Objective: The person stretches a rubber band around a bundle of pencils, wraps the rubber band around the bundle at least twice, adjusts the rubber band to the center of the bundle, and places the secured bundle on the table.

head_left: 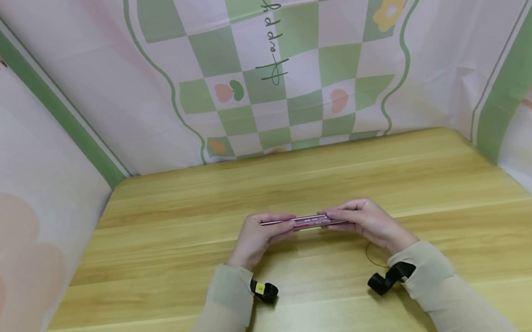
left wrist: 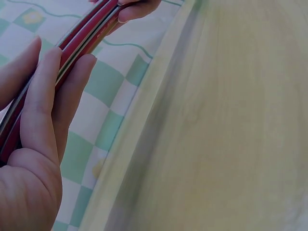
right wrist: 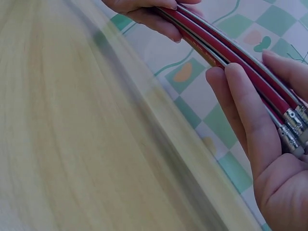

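Observation:
A bundle of several red pencils with dark and pale stripes is held level over the table, lying side to side. My left hand grips its left end, thumb on one side and fingers on the other. The right hand pinches the right end the same way. In the right wrist view, silvery metal ferrules with pale eraser ends show near the right palm. The left wrist view has the pencils running between thumb and fingers, their left ends out of frame.
Below the hands lies a wooden table with rounded far corners. A printed cloth with green checks hangs behind it, and more cloth flanks both sides. Black straps with small devices sit at the cuffs, and a thin dark loop shows near the right wrist.

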`<state>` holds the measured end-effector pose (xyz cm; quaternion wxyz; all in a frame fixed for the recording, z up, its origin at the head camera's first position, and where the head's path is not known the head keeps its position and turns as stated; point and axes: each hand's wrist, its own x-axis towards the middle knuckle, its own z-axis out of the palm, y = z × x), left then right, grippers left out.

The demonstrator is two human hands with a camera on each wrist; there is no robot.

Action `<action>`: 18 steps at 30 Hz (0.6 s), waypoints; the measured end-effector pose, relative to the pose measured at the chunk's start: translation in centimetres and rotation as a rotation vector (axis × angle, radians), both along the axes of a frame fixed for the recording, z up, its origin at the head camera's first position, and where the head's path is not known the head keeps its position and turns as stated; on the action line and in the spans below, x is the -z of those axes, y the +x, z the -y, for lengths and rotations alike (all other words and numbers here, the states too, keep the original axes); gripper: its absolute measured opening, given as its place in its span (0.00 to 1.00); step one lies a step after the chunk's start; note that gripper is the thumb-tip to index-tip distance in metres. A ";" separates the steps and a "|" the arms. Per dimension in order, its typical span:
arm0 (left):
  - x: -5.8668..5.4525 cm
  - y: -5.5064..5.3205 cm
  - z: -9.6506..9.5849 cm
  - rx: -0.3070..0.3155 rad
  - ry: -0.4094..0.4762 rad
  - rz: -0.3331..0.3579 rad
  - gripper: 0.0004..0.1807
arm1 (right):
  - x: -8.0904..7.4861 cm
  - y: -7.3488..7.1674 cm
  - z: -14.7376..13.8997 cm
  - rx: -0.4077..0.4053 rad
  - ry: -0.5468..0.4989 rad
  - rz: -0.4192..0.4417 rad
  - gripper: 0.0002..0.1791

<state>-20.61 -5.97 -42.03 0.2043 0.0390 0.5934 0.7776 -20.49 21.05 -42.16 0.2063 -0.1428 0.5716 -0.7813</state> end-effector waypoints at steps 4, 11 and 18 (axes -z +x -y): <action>-0.1 0.1 -0.1 -0.006 -0.004 0.002 0.17 | 0.1 0.0 0.0 0.010 0.012 -0.029 0.13; -0.1 0.1 -0.1 -0.021 -0.001 0.015 0.16 | -0.2 0.1 -0.4 0.086 0.134 -0.062 0.11; 0.0 0.0 0.1 -0.029 -0.010 0.012 0.15 | -1.5 0.7 -2.4 0.165 0.338 -0.089 0.08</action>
